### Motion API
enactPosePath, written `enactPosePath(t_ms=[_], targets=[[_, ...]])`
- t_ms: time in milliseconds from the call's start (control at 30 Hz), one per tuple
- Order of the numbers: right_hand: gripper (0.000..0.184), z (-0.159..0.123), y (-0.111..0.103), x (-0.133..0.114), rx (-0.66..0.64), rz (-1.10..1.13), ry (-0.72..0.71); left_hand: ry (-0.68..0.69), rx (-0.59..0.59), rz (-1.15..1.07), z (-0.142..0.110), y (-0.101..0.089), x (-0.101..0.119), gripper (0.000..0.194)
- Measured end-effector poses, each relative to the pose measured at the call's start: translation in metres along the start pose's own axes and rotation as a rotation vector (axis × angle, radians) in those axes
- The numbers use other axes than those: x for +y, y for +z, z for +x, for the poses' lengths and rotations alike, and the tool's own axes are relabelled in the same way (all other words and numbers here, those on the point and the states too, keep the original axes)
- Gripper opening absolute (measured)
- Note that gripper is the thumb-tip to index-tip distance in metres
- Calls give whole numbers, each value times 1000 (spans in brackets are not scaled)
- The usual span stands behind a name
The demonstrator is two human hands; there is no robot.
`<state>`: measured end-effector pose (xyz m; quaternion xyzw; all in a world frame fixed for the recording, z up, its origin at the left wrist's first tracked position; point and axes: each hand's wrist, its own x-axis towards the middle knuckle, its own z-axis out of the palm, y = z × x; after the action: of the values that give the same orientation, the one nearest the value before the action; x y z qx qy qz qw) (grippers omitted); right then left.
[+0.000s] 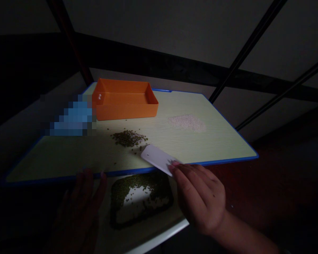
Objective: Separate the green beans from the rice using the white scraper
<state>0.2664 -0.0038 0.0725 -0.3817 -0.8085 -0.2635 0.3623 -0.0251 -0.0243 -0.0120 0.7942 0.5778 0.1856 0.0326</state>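
My right hand [201, 194] grips a flat white scraper [159, 157] by its near end. The scraper's far end lies low over the table, just right of a small heap of green beans [128, 137] with pale grains mixed in. In deep shadow at the front edge, my left hand [81, 201] has its fingers stretched out and apart, and nothing shows in it. Below the front edge, between my hands, is a white tray [145, 243] with many green beans [124, 187] around its bottom. A pale heap of rice-like grains [188, 122] lies farther right on the table.
An orange box [127, 111] stands at the back left of the pale, blue-edged table [219, 141]. Beside it, a blue patch [74, 118] is pixelated, so I cannot tell what it is. A few loose beans lie around the heap. A wall rises behind the table.
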Motion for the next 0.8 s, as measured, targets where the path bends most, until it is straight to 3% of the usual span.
enactPosePath(t_ms=[533, 800], targets=[[26, 1, -3, -6, 14, 52, 16, -7, 41, -43, 6, 0, 6, 66], [28, 8, 6, -2, -17, 96, 4, -15, 24, -50, 8, 1, 4, 68]])
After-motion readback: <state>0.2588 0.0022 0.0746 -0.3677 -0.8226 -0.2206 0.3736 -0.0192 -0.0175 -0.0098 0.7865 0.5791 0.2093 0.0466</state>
